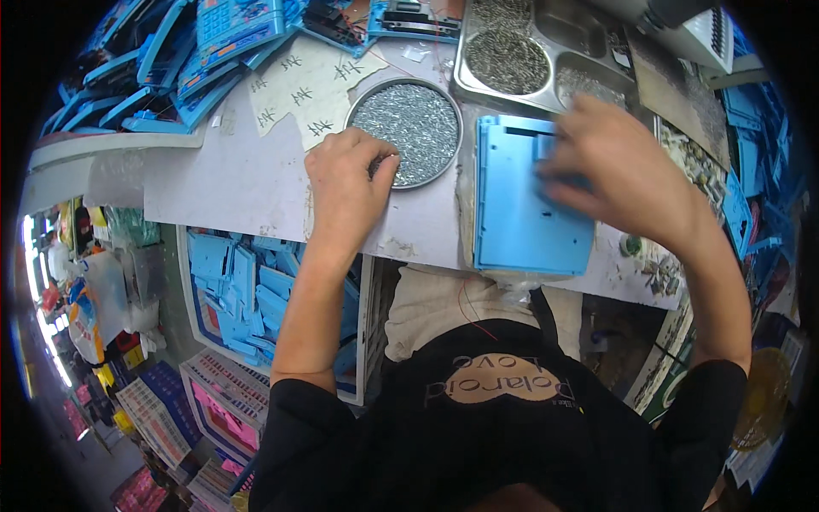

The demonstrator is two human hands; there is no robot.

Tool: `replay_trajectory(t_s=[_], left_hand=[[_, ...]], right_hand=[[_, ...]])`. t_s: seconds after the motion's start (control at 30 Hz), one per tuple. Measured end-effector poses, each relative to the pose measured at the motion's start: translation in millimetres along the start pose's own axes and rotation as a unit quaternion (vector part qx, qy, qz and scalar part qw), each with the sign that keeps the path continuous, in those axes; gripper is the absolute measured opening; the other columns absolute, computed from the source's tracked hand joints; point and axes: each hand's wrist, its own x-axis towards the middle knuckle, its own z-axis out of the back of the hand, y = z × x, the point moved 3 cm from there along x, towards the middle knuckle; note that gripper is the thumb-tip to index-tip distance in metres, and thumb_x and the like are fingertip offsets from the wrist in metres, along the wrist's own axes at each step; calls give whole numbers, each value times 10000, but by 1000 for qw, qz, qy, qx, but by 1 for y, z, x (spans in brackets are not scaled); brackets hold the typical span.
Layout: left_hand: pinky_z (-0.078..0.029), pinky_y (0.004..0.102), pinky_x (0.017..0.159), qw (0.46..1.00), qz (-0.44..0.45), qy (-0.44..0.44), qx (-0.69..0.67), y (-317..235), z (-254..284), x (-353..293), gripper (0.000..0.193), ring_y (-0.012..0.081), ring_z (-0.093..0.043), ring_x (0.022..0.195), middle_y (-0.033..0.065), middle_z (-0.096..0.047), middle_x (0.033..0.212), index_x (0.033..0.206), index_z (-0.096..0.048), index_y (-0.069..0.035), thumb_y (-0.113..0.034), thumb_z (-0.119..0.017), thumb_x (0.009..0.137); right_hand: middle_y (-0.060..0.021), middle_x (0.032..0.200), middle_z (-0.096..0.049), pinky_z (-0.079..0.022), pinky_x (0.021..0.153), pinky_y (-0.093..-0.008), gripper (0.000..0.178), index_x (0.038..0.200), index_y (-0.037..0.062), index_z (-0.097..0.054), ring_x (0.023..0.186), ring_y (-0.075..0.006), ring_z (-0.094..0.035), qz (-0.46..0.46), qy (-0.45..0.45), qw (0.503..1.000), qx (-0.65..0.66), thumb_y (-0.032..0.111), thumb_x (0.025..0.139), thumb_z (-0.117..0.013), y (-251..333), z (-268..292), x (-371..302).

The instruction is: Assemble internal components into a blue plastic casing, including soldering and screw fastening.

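A round metal dish (461, 136) full of small silvery screws stands on the worktable. My left hand (350, 171) rests at the dish's left front rim, thumb and fingers pinched together; anything between them is too small to make out. To its right, a flat light-blue plastic panel (520, 213) with small holes and a slot lies on a fixture. Over the panel's right upper part is my right hand (610, 162), blurred by motion, so whether it holds anything cannot be told.
Behind the panel stands a metal tray (467, 85) with compartments of small metal parts. Blue plastic housings (235, 30) pile up at the far left. A marked paper sheet (294, 85) lies beside the dish. Below the table's left edge, a crate (192, 294) holds blue parts.
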Motion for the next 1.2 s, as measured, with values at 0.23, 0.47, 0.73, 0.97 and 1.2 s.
replay_trajectory(t_s=[0.23,0.47,0.73,0.97,1.2], left_hand=[[-374,428,820,999,7,-39,0,3,-11,7,117,266,-593,865,41,-640,832,782,-720,-119,-201,-790,826],[-359,416,800,998,-5,-69,-13,-6,-5,2,134,270,-579,845,55,-613,834,808,-665,-89,-178,-752,857],[-502,322,728,968,-59,-36,-240,-64,2,-6,93,229,-629,809,115,-662,943,946,-660,-1,39,-686,866],[-518,313,786,953,-38,1,-301,-81,-17,-24,87,227,-641,889,147,-674,1070,977,-658,6,16,-678,893],[-493,391,928,960,-34,6,-277,-101,-33,-32,99,293,-635,1005,214,-619,1239,986,-660,-3,-86,-679,934]], right_hand=[[-59,902,-713,-489,860,-436,111,873,107,-772,1001,-268,-634,51,-96,991,-84,157,787,-725,20,-65,143],[-65,824,-724,-493,851,-437,89,809,94,-754,966,-270,-661,53,-162,984,-52,172,801,-711,14,-61,148],[-122,872,-716,-530,778,-437,231,1025,77,-758,875,-314,-680,44,-288,956,36,137,802,-765,-1,5,93],[-94,826,-677,-513,658,-331,426,1210,56,-707,723,-224,-656,-200,-348,901,164,202,826,-821,-18,-32,-71],[-75,759,-594,-478,632,-317,584,1403,2,-595,645,-180,-565,-310,-319,803,397,181,885,-796,11,-111,-96]])
